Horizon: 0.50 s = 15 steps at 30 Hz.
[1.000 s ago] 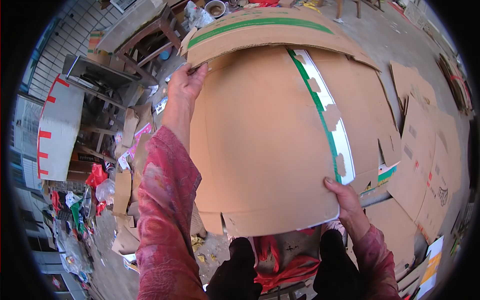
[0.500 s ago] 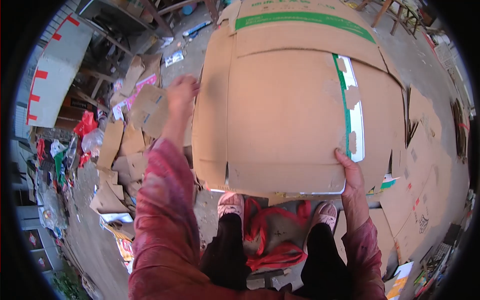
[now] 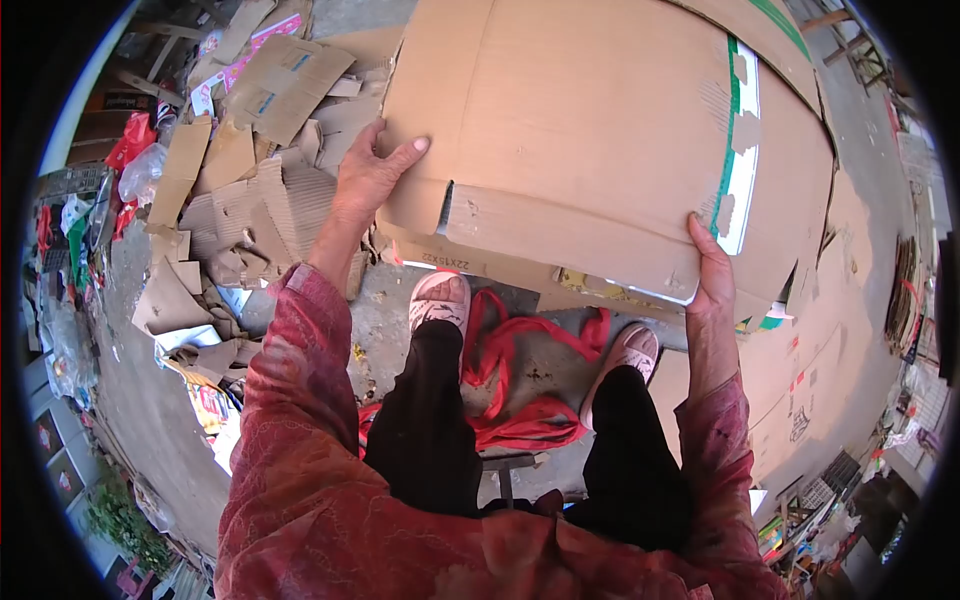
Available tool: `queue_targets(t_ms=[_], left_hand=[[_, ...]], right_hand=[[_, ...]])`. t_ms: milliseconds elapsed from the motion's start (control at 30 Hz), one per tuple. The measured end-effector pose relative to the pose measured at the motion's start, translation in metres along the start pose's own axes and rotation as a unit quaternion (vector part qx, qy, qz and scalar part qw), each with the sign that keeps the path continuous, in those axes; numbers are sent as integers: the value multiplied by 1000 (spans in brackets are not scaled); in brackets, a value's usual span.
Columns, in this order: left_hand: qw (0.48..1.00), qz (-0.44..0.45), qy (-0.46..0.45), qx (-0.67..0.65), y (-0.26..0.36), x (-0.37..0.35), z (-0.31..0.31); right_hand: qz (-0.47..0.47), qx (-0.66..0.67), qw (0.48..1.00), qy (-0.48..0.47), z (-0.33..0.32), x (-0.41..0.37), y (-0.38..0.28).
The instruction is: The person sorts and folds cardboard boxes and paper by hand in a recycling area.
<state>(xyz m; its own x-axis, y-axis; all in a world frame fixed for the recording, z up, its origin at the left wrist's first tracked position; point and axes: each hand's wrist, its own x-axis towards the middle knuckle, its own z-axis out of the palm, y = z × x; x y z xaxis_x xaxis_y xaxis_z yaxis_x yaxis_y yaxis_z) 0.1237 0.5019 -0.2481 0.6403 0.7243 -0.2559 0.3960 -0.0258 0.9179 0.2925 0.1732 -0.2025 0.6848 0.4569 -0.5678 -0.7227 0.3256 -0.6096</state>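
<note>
A large flattened cardboard box spans the upper middle of the view, on top of other sheets, with a green and white strip along its right part. At its left edge, my left hand grips the cardboard, thumb on top and the other fingers hidden at the side. My right hand holds the near edge at the right, its thumb lying on the upper face and its fingers out of sight underneath. Under the near edge, a lower sheet with printed numbers sticks out.
Torn cardboard pieces lie heaped on the left. A red strap lies on the floor between my sandalled feet. More flat cardboard spreads at the right, and a bound stack stands beyond it.
My left hand, earlier blurred beside the left edge farther up, now grips that edge nearer to me. My right hand keeps its hold. The view has tilted toward my body.
</note>
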Motion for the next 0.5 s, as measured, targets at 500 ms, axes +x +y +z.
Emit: queue_targets(t_ms=[500], left_hand=[[974,93,47,199,-15,1,18]], right_hand=[[-32,-75,994,70,-6,-8,-14]])
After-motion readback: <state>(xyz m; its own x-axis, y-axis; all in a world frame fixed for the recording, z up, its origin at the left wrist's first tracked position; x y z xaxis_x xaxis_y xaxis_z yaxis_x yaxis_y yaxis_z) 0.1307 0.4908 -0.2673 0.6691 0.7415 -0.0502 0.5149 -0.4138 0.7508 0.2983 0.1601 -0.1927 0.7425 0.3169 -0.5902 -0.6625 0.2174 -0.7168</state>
